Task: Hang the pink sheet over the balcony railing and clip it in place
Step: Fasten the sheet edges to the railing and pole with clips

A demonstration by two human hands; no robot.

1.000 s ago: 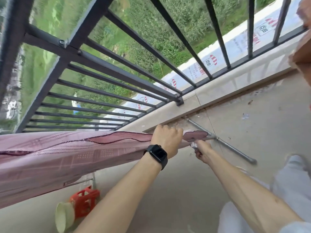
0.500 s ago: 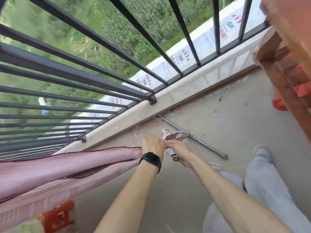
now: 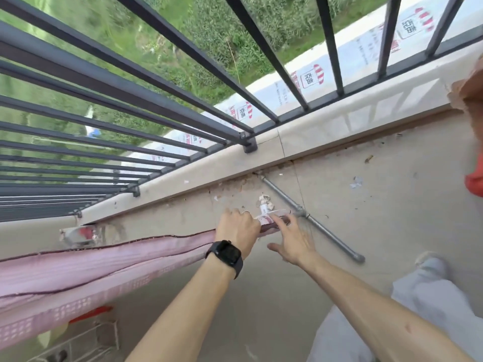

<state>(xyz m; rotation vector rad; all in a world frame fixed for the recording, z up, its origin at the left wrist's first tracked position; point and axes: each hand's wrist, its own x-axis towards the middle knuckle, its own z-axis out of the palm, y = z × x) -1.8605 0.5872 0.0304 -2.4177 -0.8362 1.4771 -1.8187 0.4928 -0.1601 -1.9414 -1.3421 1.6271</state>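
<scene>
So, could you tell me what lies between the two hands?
The pink sheet's end, gripped by the left hand, reaching the right hand; head view.

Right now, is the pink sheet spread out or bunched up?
Bunched: the pink sheet runs as a narrow, creased band to the left hand, which grips its end.

You've got a black smartwatch [image 3: 225, 257] on your L wrist, square dark face, black strap. Thin ring [image 3: 245, 212] on a finger of your left hand [image 3: 237, 228]. Forearms [image 3: 183, 304] bare. Pale grey trousers [image 3: 431, 299], light shoe [image 3: 428, 258].
</scene>
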